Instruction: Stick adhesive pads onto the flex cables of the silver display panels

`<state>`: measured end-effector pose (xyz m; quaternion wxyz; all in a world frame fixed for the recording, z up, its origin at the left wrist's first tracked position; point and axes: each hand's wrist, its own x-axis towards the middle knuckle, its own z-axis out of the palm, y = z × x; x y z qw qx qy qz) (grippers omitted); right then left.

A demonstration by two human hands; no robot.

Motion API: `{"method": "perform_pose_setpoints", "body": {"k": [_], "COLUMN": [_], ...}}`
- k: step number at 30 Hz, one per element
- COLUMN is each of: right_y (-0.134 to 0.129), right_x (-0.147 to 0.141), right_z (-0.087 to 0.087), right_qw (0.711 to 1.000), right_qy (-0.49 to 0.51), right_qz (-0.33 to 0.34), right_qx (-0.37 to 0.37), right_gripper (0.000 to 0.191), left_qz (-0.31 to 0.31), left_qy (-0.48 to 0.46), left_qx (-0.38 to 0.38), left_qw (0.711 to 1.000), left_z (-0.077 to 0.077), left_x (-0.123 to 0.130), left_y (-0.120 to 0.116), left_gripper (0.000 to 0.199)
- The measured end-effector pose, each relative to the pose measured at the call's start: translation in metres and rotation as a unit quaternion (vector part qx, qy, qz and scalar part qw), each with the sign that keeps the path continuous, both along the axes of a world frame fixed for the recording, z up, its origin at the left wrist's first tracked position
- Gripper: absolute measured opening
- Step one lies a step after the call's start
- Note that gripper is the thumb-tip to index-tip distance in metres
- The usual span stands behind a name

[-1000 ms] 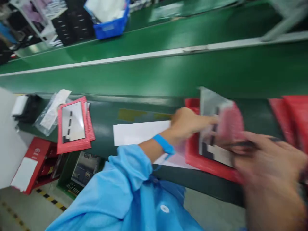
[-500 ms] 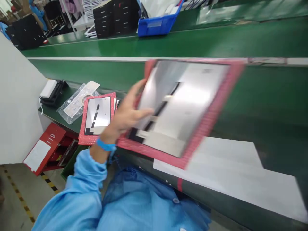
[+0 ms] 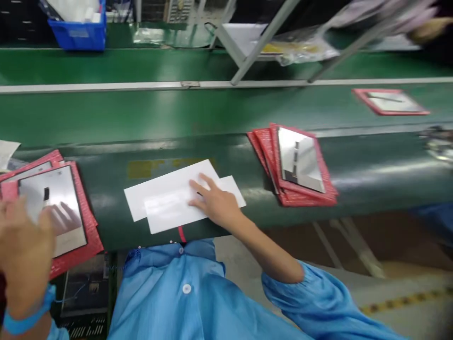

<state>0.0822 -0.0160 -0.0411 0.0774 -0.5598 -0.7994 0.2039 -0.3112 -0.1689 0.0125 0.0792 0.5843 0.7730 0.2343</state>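
Observation:
My left hand (image 3: 26,241), blurred, is over a flat silvery panel (image 3: 67,189) at the far left. Its thumb stands apart from the fingers, and their reflection shows in the panel. Pink bubble wrap (image 3: 87,236) lies under that panel, with another wrapped panel partly beneath it. In the middle, my right hand (image 3: 221,203) rests with fingers spread on two overlapping white sheets (image 3: 173,200). To its right is a stack of similar panels (image 3: 304,160) in pink bubble wrap, fanned unevenly.
One more wrapped panel (image 3: 392,101) lies on the green belt (image 3: 212,111) at the far right. A blue bin (image 3: 79,35) stands at the back left. Slanted metal legs (image 3: 265,42) rise behind the belt. A dark crate (image 3: 88,293) sits below the bench edge.
The view has swung right. The wrapped panel my left hand held up now appears to lie on the left pile. My right hand has come into view on the white sheets.

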Motion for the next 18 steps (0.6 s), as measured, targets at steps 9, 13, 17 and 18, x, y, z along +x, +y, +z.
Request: {"method": "perform_pose_setpoints", "body": {"k": [9, 13, 17, 18], "right_y": [-0.017, 0.011, 0.022, 0.020], "right_x": [0.003, 0.012, 0.031, 0.039], "right_z": [0.005, 0.002, -0.004, -0.004], "right_qw": [0.997, 0.990, 0.932, 0.914], "right_qy": [-0.070, 0.033, 0.338, 0.389], "right_qz": [0.042, 0.138, 0.132, 0.114], "right_qx": [-0.001, 0.025, -0.001, -0.001], "right_gripper": [0.077, 0.112, 0.067, 0.058], "left_qz": [-0.137, -0.331, -0.460, -0.462], "left_qy": [0.055, -0.002, -0.117, -0.136], "left_qx": [0.032, 0.076, 0.051, 0.056], "left_qw": [0.989, 0.941, 0.879, 0.875], "left_z": [-0.061, -0.046, -0.013, -0.006], "left_x": [0.181, 0.178, 0.209, 0.222], "left_y": [0.059, 0.084, 0.121, 0.129], "left_gripper": [0.041, 0.035, 0.023, 0.018]}}
